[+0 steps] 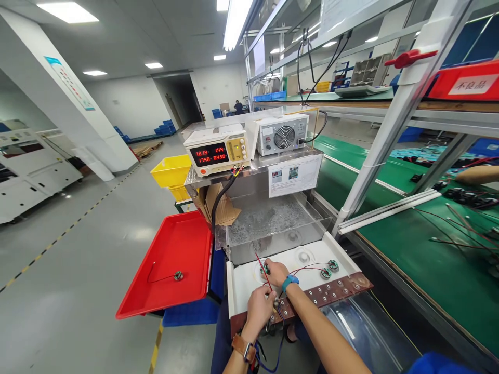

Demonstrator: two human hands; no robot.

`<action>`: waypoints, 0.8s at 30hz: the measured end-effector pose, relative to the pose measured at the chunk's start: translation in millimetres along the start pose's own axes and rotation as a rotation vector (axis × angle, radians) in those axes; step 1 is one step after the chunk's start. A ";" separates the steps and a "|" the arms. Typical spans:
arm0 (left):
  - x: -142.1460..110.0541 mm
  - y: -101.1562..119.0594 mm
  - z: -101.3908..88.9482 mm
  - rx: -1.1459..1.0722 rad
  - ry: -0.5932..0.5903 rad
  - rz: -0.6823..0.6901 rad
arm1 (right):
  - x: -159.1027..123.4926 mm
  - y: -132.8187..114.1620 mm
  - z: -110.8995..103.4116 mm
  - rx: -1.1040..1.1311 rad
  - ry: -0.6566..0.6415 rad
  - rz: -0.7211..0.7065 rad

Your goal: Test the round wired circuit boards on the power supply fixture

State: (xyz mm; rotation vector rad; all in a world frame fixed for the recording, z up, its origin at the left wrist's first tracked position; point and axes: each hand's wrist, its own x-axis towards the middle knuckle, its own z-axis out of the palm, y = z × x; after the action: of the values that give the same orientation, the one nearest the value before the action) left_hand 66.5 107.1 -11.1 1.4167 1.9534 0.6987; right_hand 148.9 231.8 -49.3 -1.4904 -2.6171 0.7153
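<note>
My right hand [275,272], with a blue band on its wrist, presses a small round coil part [265,268] down on the white tray [249,280] in front of me. My left hand [260,306], with a brown-strapped watch, pinches the part's red and dark wires [268,280] near the brown terminal strip [331,294]. Two more round parts [329,269] with red leads lie on the tray to the right.
A red bin [171,259] on the left holds one wired part [178,276]. Behind the tray stand a clear water tank [273,223], a power supply with red digits [216,151] and a fan-fronted box [281,135]. A green conveyor [413,244] runs on the right.
</note>
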 end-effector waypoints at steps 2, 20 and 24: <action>-0.5 -0.2 -0.1 0.000 0.002 0.000 | -0.7 -1.3 -1.1 0.004 0.002 0.001; 3.6 -6.9 0.2 0.055 -0.035 -0.004 | -7.5 -8.9 -13.2 0.291 0.229 0.062; 20.5 -17.9 8.8 -0.058 -0.044 -0.064 | -13.7 18.6 -50.5 0.776 0.686 0.200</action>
State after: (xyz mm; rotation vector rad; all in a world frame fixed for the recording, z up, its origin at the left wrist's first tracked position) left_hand 56.9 122.1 -33.5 1.3182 1.9203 0.6841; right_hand 184.3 247.1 -9.5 -1.3920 -1.4605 0.8827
